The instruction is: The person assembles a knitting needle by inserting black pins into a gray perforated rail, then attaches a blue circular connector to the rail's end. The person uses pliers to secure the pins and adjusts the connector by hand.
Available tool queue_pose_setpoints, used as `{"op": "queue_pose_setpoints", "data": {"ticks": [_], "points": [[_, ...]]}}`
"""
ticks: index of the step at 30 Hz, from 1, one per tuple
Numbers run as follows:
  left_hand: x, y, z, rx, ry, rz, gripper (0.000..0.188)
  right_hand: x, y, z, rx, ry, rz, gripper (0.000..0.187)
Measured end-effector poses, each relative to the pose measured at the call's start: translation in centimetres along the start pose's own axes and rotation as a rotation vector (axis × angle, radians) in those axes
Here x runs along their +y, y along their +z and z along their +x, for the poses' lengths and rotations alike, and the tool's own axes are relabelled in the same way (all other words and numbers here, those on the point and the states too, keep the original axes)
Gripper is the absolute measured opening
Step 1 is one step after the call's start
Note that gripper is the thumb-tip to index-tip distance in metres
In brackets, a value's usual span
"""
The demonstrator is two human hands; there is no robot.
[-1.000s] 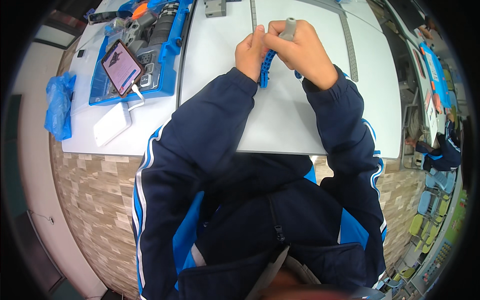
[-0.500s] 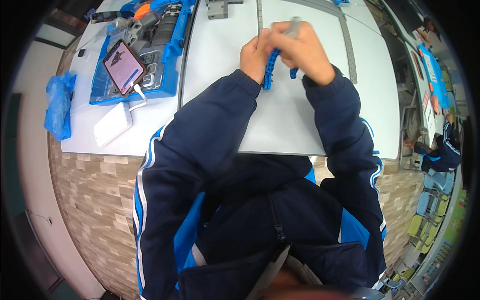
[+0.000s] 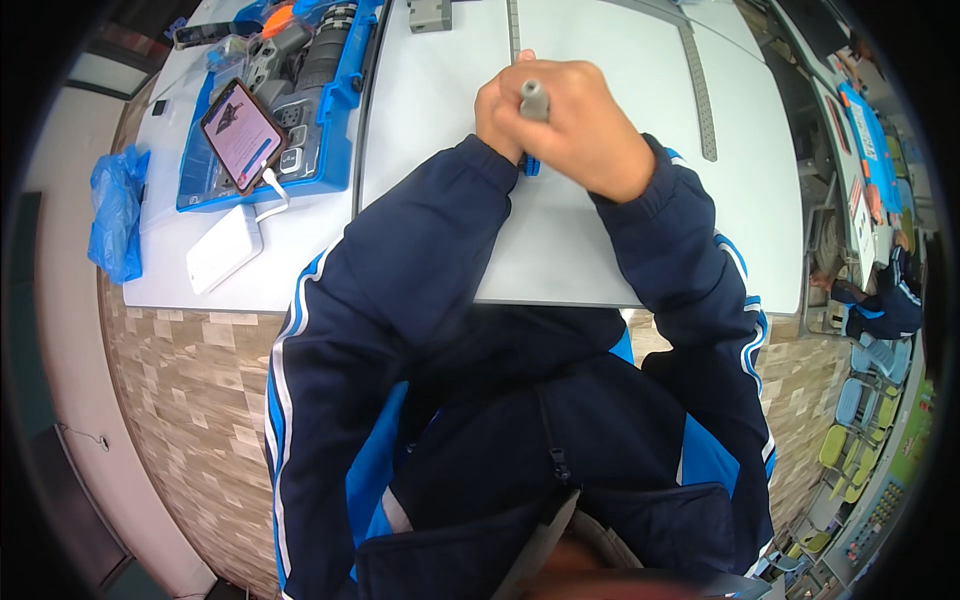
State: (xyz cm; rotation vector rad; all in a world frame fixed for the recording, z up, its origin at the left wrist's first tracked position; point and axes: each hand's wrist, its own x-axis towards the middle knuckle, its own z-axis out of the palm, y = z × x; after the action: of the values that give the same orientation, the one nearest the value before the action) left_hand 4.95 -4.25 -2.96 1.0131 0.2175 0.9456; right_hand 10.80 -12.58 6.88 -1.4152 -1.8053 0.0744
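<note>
My right hand [image 3: 585, 120] is closed in a fist around a grey, rounded stick [image 3: 534, 98], which looks like a tool handle. One end of it points up out of the fist; its lower end is hidden. Pressed close beside it, partly behind the right hand, my left hand [image 3: 494, 118] is closed on a blue plastic building piece [image 3: 532, 166]. Only a short bit of that piece shows below the fingers. Both hands are over the white table [image 3: 570, 250], and where stick and blue piece meet cannot be seen.
At left a blue bin [image 3: 335, 165] holds grey parts, with a phone [image 3: 243, 135] lying on it, cabled to a white power bank [image 3: 226, 248]. Grey perforated strips [image 3: 697, 95] and a grey block [image 3: 430, 14] lie farther back. A blue plastic bag [image 3: 118, 215] hangs at the table's left edge.
My right hand has moved left over the left hand and turned, so the grey stick's end now faces up. The blue piece, visible before between the hands, is mostly covered.
</note>
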Motion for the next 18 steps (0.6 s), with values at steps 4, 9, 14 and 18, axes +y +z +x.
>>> {"op": "queue_pose_setpoints", "data": {"ticks": [4, 9, 14, 18], "points": [[0.5, 0.3, -0.4, 0.118, -0.158, -0.012, 0.045, 0.3, -0.4, -0.4, 0.086, -0.014, 0.138, 0.019], [1.5, 0.3, -0.1, 0.127, -0.269, 0.272, 0.050, 1.3, -3.2, -1.1, 0.055, 0.638, 0.641, 0.023], [-0.8, -1.0, 0.1, 0.125, -0.140, 0.210, 0.048, 0.1, -0.9, -1.5, 0.128, 0.189, 0.251, 0.019], [-3.7, -2.6, 0.1, -0.163, -0.207, -0.317, 0.044, -0.9, 1.1, -0.2, 0.031, -0.097, 0.000, 0.010]]}}
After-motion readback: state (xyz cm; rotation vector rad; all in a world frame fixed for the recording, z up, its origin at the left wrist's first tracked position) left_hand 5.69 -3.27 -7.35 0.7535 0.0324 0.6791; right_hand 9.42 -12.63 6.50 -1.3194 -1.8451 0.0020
